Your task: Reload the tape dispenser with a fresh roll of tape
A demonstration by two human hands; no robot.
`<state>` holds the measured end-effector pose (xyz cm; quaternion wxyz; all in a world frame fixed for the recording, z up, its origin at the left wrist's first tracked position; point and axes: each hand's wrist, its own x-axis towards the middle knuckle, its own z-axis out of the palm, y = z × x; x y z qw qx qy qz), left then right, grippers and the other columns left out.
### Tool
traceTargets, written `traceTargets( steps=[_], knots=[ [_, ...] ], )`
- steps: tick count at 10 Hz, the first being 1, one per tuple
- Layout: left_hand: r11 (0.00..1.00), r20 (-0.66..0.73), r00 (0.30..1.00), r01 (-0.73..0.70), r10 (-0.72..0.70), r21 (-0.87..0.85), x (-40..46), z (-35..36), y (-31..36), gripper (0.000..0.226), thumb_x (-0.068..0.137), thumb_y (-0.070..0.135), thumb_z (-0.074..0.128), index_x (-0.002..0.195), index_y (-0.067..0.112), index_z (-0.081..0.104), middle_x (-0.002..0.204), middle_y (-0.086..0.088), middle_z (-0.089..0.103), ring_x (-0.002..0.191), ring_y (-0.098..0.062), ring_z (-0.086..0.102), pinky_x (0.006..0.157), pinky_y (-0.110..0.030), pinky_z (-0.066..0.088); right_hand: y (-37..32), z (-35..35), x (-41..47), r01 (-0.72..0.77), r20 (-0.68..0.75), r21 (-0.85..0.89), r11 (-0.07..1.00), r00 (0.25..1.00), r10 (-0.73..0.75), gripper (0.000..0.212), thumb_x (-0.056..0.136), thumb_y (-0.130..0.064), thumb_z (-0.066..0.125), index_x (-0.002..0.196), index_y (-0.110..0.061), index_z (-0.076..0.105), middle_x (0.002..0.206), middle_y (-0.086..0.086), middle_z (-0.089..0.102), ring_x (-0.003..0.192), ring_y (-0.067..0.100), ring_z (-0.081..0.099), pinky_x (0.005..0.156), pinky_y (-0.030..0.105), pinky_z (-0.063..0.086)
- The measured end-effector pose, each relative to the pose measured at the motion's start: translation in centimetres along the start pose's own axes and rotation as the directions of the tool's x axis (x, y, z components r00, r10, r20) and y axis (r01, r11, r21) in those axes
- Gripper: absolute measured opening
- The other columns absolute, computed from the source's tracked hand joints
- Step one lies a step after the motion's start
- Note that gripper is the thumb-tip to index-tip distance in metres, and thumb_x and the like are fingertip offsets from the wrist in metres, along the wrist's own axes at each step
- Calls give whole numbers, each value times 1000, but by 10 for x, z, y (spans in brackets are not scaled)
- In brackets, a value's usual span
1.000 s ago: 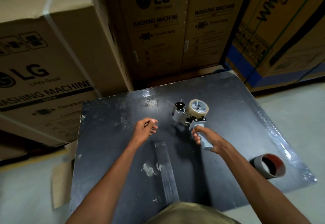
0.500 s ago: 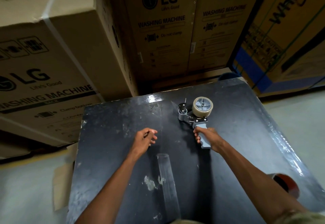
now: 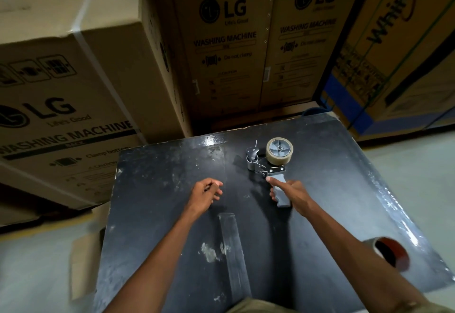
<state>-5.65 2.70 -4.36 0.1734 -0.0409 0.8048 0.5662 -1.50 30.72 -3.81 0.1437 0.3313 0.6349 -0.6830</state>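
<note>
Head camera footage is being taken from above a black desk [image 3: 160,214], where a tape dispenser [image 3: 269,162] is being held by its grey handle in the right hand [image 3: 289,193], fingers wrapped around it and thumb laid along the top. Compared with half a second ago, the dispenser is being kept at nearly the same spot on the far middle of the desk, with the roll of tape [image 3: 280,150] seated on its wheel. The left hand [image 3: 205,193] is still being held loosely curled just above the desk, to the left of the dispenser, gripping nothing. An empty tape core [image 3: 387,253], red inside, is now being shown more fully at the desk's near right edge. Cardboard boxes [image 3: 229,42] printed for washing machines are being seen stacked behind the desk; their contents are hidden.
</note>
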Motion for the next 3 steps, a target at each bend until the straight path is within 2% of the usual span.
traceTargets(
  steps=[1,2,3],
  knots=[
    [999,8,1000,-28,28,15,-8,-2,5,22,100,10,51,89,16,69,76,-6,69,61,-16,61,48,-12,43,2,-3,-10,90,-178,-271,958,974,-142,62,60,-60,90,86,-5,76,80,13,77,71,27,74,67,40,62],
    [997,16,998,-58,58,50,-17,-4,5,20,100,14,53,90,19,70,78,-4,71,66,-16,64,52,-14,45,7,-2,-20,135,-300,-550,824,889,-345,81,67,-72,78,118,-10,68,108,13,73,104,30,68,84,35,53],
    [990,-2,994,-110,111,90,-27,-4,7,16,99,20,58,91,24,71,83,2,71,74,-13,65,62,-20,48,13,2,-27,266,-220,-736,622,776,-592,65,87,-63,64,126,-11,62,123,18,64,116,36,56,95,43,47]
  ],
)
